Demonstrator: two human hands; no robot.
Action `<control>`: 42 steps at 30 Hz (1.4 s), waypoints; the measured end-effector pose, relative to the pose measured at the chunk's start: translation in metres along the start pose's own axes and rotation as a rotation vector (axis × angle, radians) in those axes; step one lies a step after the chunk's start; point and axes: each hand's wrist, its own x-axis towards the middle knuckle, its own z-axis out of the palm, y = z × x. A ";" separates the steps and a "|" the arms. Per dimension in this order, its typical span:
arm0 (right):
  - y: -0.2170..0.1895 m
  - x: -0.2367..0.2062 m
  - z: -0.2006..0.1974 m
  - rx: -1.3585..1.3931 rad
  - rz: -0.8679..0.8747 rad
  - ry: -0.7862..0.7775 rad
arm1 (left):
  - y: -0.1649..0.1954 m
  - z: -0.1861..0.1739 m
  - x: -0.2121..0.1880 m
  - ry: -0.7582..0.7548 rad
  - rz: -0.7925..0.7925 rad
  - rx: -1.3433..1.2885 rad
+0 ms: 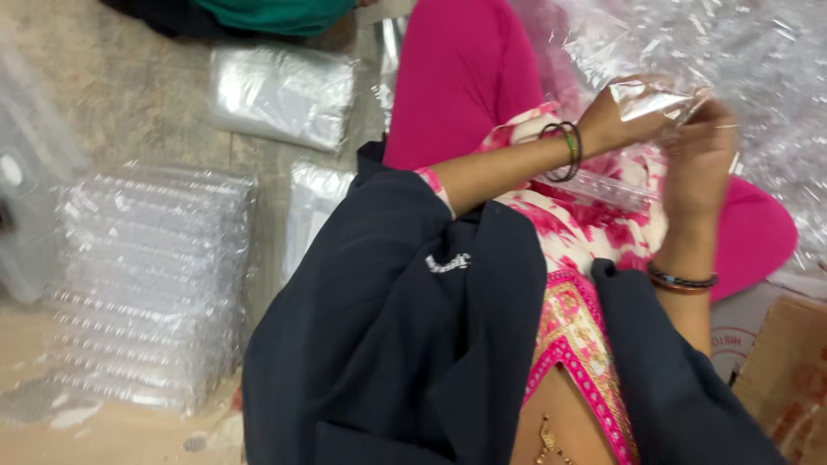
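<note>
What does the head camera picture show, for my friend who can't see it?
A seated person's left hand and right hand together hold a small clear plastic bag above their pink-clothed lap. On the floor to the left sit a stack of clear plastic trays and a bundle of plastic bags; a cardboard box lies at right.

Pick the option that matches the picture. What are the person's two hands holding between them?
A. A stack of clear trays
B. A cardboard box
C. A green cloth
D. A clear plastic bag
D: the left hand and the right hand meet on a small clear plastic bag, raised over the lap; the stack of clear trays lies apart on the floor.
</note>
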 end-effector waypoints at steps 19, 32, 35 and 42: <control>0.052 0.059 -0.108 -0.559 -0.459 0.599 | 0.043 -0.103 0.017 -0.704 0.376 0.435; 0.050 0.048 0.008 -0.119 -0.528 0.006 | 0.073 -0.044 0.049 -0.503 0.238 0.012; 0.048 0.095 0.026 0.372 -0.280 -0.226 | 0.118 -0.019 0.034 -0.756 0.304 -0.111; 0.059 0.062 0.021 0.224 -0.225 -0.244 | 0.169 -0.024 -0.051 -1.059 0.380 -0.420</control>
